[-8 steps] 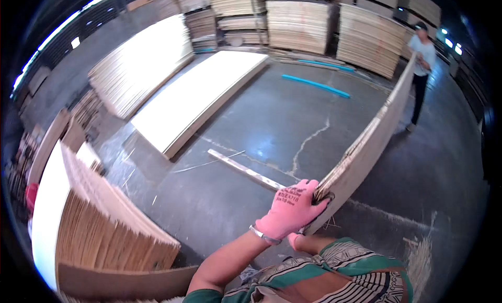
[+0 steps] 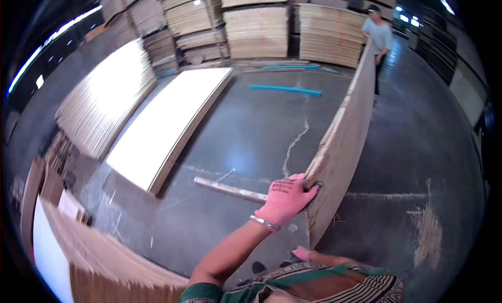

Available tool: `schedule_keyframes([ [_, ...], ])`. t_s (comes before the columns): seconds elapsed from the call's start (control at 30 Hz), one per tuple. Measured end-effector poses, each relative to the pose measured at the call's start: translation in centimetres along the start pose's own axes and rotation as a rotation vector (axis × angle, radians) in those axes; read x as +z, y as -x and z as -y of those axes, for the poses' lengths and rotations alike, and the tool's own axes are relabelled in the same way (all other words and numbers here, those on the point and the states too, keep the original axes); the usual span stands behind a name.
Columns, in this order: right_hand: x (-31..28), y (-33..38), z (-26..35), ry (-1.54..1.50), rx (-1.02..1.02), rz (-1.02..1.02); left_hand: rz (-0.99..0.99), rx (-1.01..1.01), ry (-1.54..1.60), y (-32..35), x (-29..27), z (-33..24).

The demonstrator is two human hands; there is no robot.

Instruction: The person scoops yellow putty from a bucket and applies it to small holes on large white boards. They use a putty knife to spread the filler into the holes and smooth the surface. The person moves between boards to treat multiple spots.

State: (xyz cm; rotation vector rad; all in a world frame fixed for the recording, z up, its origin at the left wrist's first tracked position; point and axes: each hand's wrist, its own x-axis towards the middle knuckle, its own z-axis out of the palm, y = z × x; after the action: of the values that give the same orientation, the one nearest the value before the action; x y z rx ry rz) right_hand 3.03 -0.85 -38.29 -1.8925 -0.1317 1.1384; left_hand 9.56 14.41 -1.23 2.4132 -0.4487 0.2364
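Note:
Between me and a co-worker (image 2: 378,34), a long stack of thin plywood sheets (image 2: 340,167) stands on edge, slightly bowed. My left hand (image 2: 285,199), in a pink glove, is closed over the upper edge at the near end, thumb on the right face. Low at the near bottom corner is my right hand (image 2: 302,253), also pink-gloved; its fingers seem closed on that corner, though they show only partly. At the far end the co-worker's hands are at the sheets' upper edge.
Left of the sheets lie a low pale panel stack (image 2: 172,120) and a leaning stack (image 2: 107,96). Nearer, upright sheets (image 2: 99,240) stand at lower left. On the floor are a wooden strip (image 2: 230,189), blue bars (image 2: 285,89) and a straw-like heap (image 2: 429,235). Tall board stacks (image 2: 256,31) line the back.
My view has turned right, so the surroundings shift left. The co-worker and the far end of the sheets appear further left. Both my hands stay at the near end.

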Motion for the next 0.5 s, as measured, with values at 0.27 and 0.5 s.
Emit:
schedule_keyframes([
  [0.27, 0.2, -12.6, -5.9, -2.443, -0.222, -0.11, -0.001, -0.136, 0.057, -4.0, -4.2, 16.2],
  [0.5, 2.5, -28.7, -5.9, -2.079, -0.237, -0.764, 0.086, -0.667, 0.348, -6.5, -6.9, 33.1],
])
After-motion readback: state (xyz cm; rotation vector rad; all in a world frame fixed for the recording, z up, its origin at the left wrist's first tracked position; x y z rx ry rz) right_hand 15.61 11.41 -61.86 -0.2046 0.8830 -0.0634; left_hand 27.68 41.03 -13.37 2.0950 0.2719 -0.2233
